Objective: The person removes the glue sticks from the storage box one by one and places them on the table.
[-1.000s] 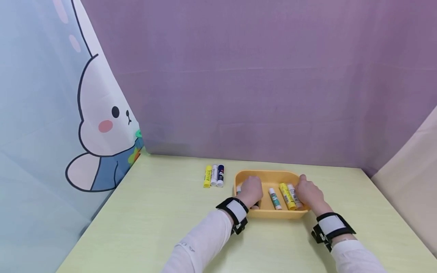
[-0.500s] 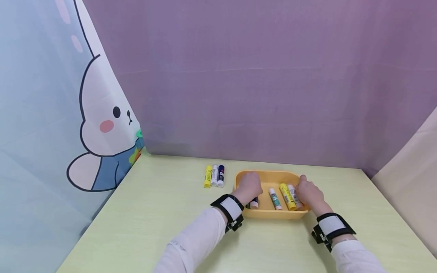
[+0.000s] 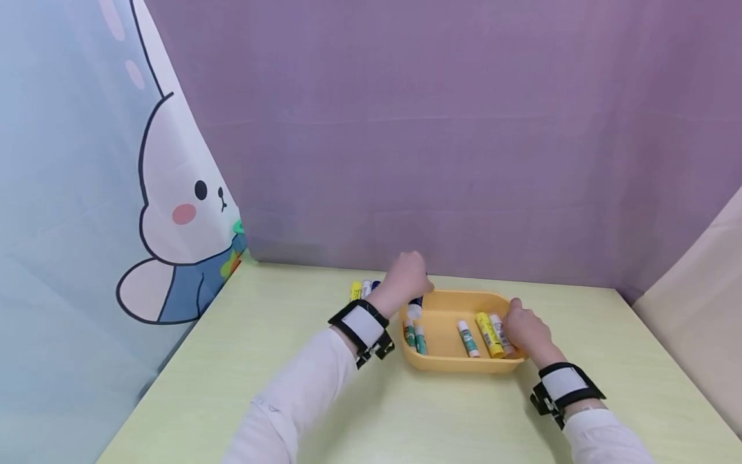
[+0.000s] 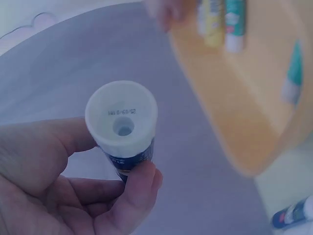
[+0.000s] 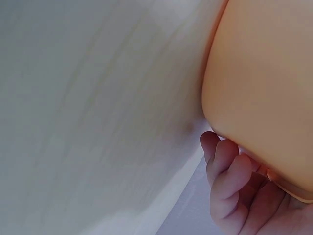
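My left hand (image 3: 404, 280) pinches a dark blue glue stick (image 4: 124, 132) with a white base, raised over the back left corner of the yellow tray (image 3: 464, 365). In the left wrist view its round base faces the camera, with thumb and fingers round the blue barrel. My right hand (image 3: 526, 327) grips the tray's right side; in the right wrist view its fingers curl under the rim. Inside the tray lie two green glue sticks (image 3: 420, 339) at the left, a third green glue stick (image 3: 468, 339) in the middle, and a yellow glue stick (image 3: 490, 335) beside a white one (image 3: 502, 334).
Left of the tray, a yellow glue stick (image 3: 355, 290), a white glue stick (image 3: 366, 289) and a blue glue stick (image 3: 375, 284) lie side by side on the table (image 3: 278, 322), partly behind my left hand. A purple curtain (image 3: 440, 161) hangs behind the table's back edge.
My left hand has lifted the blue glue stick out of the tray, moving up and to the left. The two green glue sticks now show at the tray's left. The right hand stays put.
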Demonstrator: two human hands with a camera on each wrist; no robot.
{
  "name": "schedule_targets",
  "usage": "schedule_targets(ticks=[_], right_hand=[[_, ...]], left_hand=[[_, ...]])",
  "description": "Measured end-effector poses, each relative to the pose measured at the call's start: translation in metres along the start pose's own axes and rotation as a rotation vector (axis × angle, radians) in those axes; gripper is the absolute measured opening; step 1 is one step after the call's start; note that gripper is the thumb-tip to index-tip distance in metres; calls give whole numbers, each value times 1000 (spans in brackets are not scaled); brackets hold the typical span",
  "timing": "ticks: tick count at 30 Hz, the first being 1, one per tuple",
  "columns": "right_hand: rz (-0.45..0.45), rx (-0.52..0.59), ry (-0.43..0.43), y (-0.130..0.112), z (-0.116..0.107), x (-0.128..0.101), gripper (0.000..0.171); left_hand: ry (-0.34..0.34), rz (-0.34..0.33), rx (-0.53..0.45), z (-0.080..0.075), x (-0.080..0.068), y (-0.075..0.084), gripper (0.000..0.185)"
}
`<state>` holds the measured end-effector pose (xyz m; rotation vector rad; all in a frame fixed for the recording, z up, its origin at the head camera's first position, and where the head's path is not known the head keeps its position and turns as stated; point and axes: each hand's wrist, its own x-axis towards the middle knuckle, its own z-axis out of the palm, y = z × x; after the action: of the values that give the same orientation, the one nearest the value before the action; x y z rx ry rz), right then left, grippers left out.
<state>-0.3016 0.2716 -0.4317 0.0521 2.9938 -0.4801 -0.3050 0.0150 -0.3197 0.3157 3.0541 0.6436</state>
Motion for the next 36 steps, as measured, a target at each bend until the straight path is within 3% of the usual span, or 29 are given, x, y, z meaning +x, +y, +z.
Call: schedule_targets(ticks=[5, 9, 18, 24, 31, 36], right_hand=[[7, -2, 4, 2, 0, 1, 34], [4, 0, 3, 3, 1, 1, 33], [15, 13, -6, 1, 2, 2, 34], [11, 17, -5, -2, 0, 1, 35], [14, 9, -5, -1, 1, 2, 34], [8, 6, -1, 1, 1, 2, 34]], left_hand=[[24, 10, -47, -28, -4, -5, 38], [38, 8, -26, -49, -5, -13, 35], [37, -90, -53, -86, 2, -51, 29], [48, -149, -75, -89, 7, -84, 29], [86, -187, -28, -82, 10, -118, 28], [83, -220, -21, -72, 11, -139, 37]])
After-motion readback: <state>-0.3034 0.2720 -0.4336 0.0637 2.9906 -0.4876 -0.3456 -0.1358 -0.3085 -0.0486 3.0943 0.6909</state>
